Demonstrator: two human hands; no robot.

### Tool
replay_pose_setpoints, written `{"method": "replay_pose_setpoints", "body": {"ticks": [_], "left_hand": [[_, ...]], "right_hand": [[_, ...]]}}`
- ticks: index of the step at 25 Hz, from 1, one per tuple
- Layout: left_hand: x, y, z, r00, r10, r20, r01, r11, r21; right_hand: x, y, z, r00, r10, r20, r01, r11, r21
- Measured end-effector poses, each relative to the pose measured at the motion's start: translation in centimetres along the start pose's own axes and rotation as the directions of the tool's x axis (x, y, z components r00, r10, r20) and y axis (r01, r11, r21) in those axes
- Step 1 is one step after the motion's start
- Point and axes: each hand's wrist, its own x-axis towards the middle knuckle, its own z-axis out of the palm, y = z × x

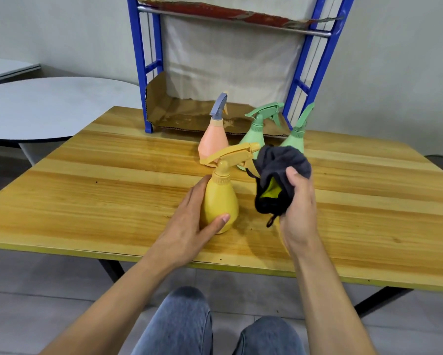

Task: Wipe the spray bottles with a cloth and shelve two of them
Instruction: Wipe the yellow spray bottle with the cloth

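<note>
Head view: the yellow spray bottle point(219, 203) stands upright mid-table point(113, 188), with the left hand point(189, 221) wrapped round its body. Just right of it, the right hand point(298, 208) clutches a bunched dark cloth point(279, 172). Farther back stand a pink bottle point(212, 142), a left green bottle point(253, 134) and a right green bottle point(296, 139), before a blue rack point(140, 73).

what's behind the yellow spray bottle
Behind the yellow spray bottle stand a pink bottle and two green bottles, with the blue shelf rack beyond. The yellow trigger head hides the pink bottle's base. The cloth in the right hand partly covers both green bottles.
</note>
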Motion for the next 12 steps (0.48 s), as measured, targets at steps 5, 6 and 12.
{"method": "replay_pose_setpoints", "body": {"ticks": [5,6,12], "left_hand": [[0.0,-0.5,0.1,0.999,0.036,-0.007,-0.036,0.999,-0.002],[0.0,-0.5,0.2,0.999,0.038,-0.006,-0.038,0.999,0.001],[-0.1,-0.2,0.2,1.000,0.021,-0.014,-0.021,1.000,-0.011]], "right_hand": [[0.3,-0.6,1.4,0.959,0.014,0.284,0.028,0.990,-0.142],[0.3,-0.7,1.6,0.966,-0.005,0.257,0.060,0.977,-0.207],[0.5,-2.1,0.8,0.950,-0.081,0.302,0.282,0.639,-0.715]]}}
